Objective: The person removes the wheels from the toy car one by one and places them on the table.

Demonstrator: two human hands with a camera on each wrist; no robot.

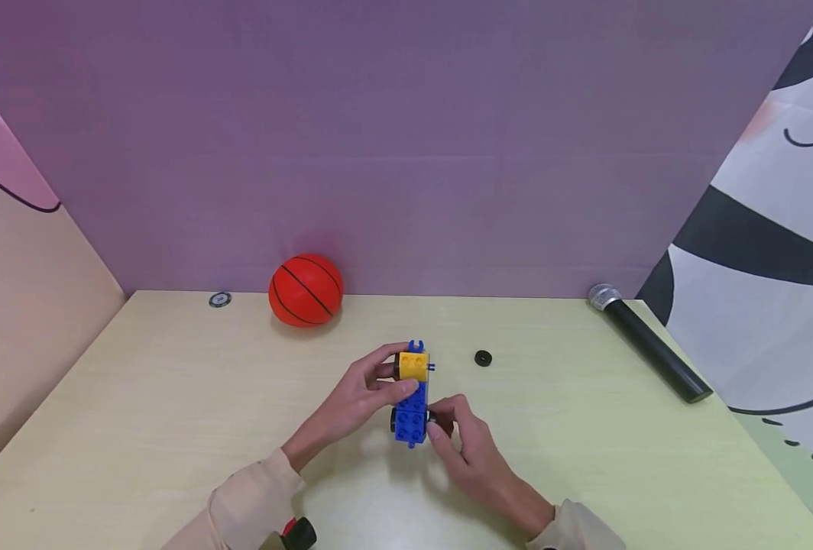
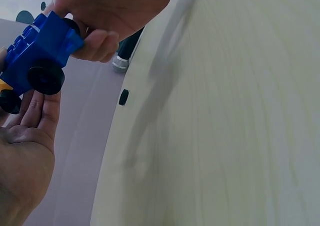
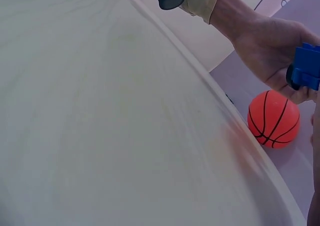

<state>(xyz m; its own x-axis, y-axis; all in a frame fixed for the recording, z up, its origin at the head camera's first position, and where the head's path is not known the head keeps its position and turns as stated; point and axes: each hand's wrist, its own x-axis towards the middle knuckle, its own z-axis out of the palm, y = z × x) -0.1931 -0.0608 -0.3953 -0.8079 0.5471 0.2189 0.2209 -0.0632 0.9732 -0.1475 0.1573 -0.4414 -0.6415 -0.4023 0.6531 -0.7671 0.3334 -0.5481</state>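
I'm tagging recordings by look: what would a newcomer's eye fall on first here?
Probably the bright red ball, near the far edge of the table, left of centre. Next might come the blue-and-yellow toy vehicle, held in the left hand with the right hand at one wheel. The microphone lies slantwise by the table's right edge.

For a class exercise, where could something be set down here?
Bare: left on the table, nearer than the disc and ball; right, between the black ring and microphone. Crowded: the middle, around the left hand, right hand and toy.
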